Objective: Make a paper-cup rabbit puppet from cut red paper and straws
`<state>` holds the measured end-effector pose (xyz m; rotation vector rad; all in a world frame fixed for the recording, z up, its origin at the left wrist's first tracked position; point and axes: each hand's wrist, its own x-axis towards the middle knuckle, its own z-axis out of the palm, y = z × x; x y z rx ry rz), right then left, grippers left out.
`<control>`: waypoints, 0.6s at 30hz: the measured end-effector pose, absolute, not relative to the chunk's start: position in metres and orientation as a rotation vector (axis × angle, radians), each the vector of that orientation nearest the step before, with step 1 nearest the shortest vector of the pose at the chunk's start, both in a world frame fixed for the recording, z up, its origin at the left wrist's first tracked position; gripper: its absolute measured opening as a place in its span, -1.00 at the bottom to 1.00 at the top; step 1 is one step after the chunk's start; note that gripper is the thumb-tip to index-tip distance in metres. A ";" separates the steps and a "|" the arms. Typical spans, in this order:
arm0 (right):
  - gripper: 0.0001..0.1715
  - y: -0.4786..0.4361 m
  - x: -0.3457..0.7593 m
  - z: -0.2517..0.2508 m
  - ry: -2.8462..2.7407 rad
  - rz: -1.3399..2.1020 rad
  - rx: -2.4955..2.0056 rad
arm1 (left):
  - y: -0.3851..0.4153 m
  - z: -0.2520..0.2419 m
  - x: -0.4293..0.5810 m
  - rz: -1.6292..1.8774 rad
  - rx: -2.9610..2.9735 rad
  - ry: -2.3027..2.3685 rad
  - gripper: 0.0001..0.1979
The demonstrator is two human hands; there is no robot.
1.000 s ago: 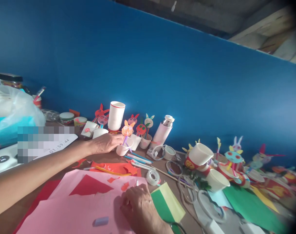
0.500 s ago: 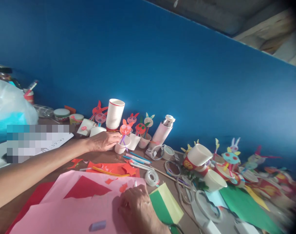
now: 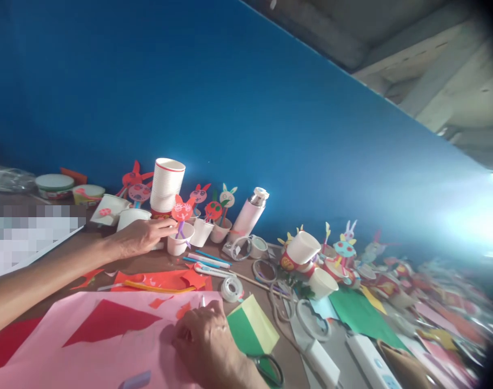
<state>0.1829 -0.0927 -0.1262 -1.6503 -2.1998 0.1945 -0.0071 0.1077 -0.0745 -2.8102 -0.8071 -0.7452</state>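
My left hand (image 3: 139,237) reaches to a small white paper cup (image 3: 177,246), its fingers closed at the cup's left rim; the thumb is mostly hidden. A reddish-pink paper animal face (image 3: 182,209) on purple strips stands in that cup. My right hand (image 3: 204,335) rests on a large pink sheet (image 3: 108,346) with curled fingers. A slim white tip (image 3: 203,301) shows beyond its knuckles; what it belongs to is hidden. Red paper (image 3: 111,324) and a lilac stick (image 3: 136,380) lie on the pink sheet.
More cups with paper animals, a tall cup stack (image 3: 168,186) and a pink flask (image 3: 247,215) line the blue wall. A utility knife (image 3: 214,271), a tape roll (image 3: 232,289), scissors (image 3: 268,370), green paper (image 3: 244,329) and a power strip (image 3: 374,362) lie to the right.
The view has turned to the right, so everything shifts left and more of the table's right side shows. Both hands keep about the same places by the cup and on the pink sheet.
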 end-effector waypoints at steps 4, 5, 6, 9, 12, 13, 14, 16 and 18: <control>-0.90 -0.093 0.182 -0.120 -2.178 0.196 -1.657 | 0.099 -0.076 -0.010 -0.697 -2.816 -0.861 -0.50; -0.89 -0.093 0.182 -0.119 -2.161 0.198 -1.658 | 0.094 -0.076 -0.009 -0.744 -2.813 -0.897 -0.51; -0.88 -0.093 0.182 -0.117 -2.141 0.200 -1.659 | 0.086 -0.076 -0.006 -0.805 -2.822 -0.916 -0.54; -0.89 -0.093 0.181 -0.110 -2.094 0.213 -1.663 | 0.053 -0.077 0.007 -1.168 -2.950 -0.873 -0.65; -0.93 -0.093 0.182 -0.105 -1.992 0.274 -1.669 | 0.014 -0.076 0.024 -1.362 -3.145 -0.872 -0.77; -0.94 -0.093 0.182 -0.104 -1.948 0.304 -1.654 | 0.003 -0.076 0.029 -1.357 -3.208 -0.943 -0.77; -0.94 -0.093 0.183 -0.103 -1.902 0.330 -1.629 | -0.006 -0.076 0.033 -1.327 -3.272 -1.037 -0.77; -0.92 -0.092 0.185 -0.104 -1.822 0.374 -1.565 | -0.018 -0.079 0.038 -1.216 -3.402 -1.147 -0.77; -0.89 -0.090 0.187 -0.105 -1.744 0.439 -1.507 | -0.023 -0.083 0.040 -1.153 -3.453 -1.248 -0.78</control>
